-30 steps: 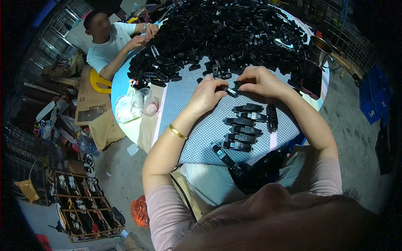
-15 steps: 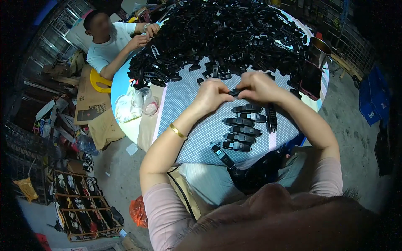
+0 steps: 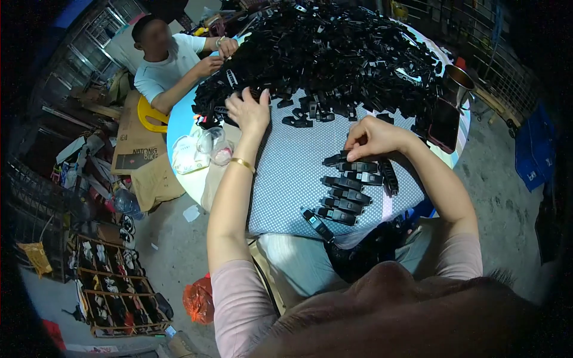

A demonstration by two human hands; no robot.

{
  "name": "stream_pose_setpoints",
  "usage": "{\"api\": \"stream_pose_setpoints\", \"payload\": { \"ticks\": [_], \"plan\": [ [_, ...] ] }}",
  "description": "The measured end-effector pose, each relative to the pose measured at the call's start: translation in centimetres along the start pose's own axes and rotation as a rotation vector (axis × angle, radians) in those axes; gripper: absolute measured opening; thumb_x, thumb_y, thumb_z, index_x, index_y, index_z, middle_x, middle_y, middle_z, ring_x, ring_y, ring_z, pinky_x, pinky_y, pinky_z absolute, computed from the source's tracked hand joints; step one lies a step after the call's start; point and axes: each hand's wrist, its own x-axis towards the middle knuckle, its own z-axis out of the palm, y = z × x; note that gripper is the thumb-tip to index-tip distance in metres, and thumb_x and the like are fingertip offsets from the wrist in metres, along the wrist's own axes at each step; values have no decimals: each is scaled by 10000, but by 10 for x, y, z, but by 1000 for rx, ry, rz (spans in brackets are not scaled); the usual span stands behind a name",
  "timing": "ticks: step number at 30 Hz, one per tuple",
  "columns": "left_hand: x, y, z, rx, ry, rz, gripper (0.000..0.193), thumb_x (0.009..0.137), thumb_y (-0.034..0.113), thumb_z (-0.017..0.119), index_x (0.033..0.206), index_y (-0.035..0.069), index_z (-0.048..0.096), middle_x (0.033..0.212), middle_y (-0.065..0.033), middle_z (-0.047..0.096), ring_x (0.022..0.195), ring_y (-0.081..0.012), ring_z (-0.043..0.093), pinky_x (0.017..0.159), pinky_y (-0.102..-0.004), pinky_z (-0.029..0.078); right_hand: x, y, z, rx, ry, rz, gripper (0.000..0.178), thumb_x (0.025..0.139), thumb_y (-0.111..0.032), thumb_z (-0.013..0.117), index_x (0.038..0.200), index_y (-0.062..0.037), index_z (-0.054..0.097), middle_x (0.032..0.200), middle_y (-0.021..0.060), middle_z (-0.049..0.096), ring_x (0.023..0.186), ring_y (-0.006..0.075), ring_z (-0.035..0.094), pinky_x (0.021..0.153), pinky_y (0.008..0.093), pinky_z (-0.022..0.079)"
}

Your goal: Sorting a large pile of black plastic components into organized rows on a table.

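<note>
Near the left part of a big heap of small black plastic pieces [image 3: 334,48], my left hand [image 3: 249,113] is raised with its fingers apart, holding nothing I can see. My right hand [image 3: 373,138] pinches a black plastic piece [image 3: 335,159] at the far end of a short column. Several similar black pieces [image 3: 344,195] lie side by side in that column on the dotted cloth [image 3: 280,179]. A longer black piece [image 3: 389,177] lies to their right, and another one [image 3: 317,224] slants at the near edge. Their exact kind is too small to tell.
Across the round table a person [image 3: 173,65] handles something at the heap's left edge. Clear plastic cups [image 3: 215,143] and a white packet [image 3: 188,156] stand at the left. A metal cup [image 3: 458,80] and a dark phone-like slab [image 3: 444,124] sit at the right rim.
Both hands were together over the cloth at a black piece. My left hand has let go and moved left to the heap; my right hand has brought the piece nearer, to the column.
</note>
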Motion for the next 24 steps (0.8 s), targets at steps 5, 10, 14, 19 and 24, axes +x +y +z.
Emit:
{"api": "stream_pose_setpoints", "payload": {
  "ticks": [5, 10, 14, 19, 24],
  "plan": [
    [24, -14, 8, 174, -141, -450, 813, 775, 686, 511, 1400, 187, 366, 1447, -280, 239, 1294, -552, 189, 1043, -632, 163, 0, 6, -6, -190, 364, -78, 259, 780, -296, 697, 837, -44, 718, 756, 132, 670, 687, 254, 641, 640, 337, 495],
    [19, -14, 20, 121, -89, -363, 724, 758, 623, 574, 1330, 199, 445, 1299, -241, 422, 1155, -489, 389, 970, -555, 344, 3, 21, -14, -457, 639, -40, 200, 760, -213, 696, 835, -27, 698, 812, 106, 651, 774, 268, 627, 695, 350, 499],
    [0, 24, 30, 108, -139, -189, 605, 743, 543, 623, 1202, 153, 565, 1233, -205, 485, 1125, -451, 417, 949, -518, 375, 1, 19, -12, -526, 655, 132, 280, 747, -265, 690, 930, -53, 690, 929, 134, 604, 967, 305, 560, 832, 395, 471],
    [-26, 61, 44, -192, -156, 78, 481, 788, 403, 622, 1136, 71, 602, 1186, -191, 518, 1119, -459, 408, 970, -502, 336, 3, 18, -4, -665, 643, 210, 406, 736, -273, 727, 1079, -73, 645, 1047, 107, 562, 1030, 287, 532, 876, 377, 460],
    [-35, 80, 36, -528, -301, 188, 440, 852, 296, 574, 1208, 39, 549, 1282, -210, 471, 1170, -399, 432, 1011, -440, 339, -1, 19, -7, -663, 624, 183, 374, 721, -256, 741, 1035, -67, 662, 1050, 106, 572, 1020, 282, 541, 869, 374, 464]
  ]
}}
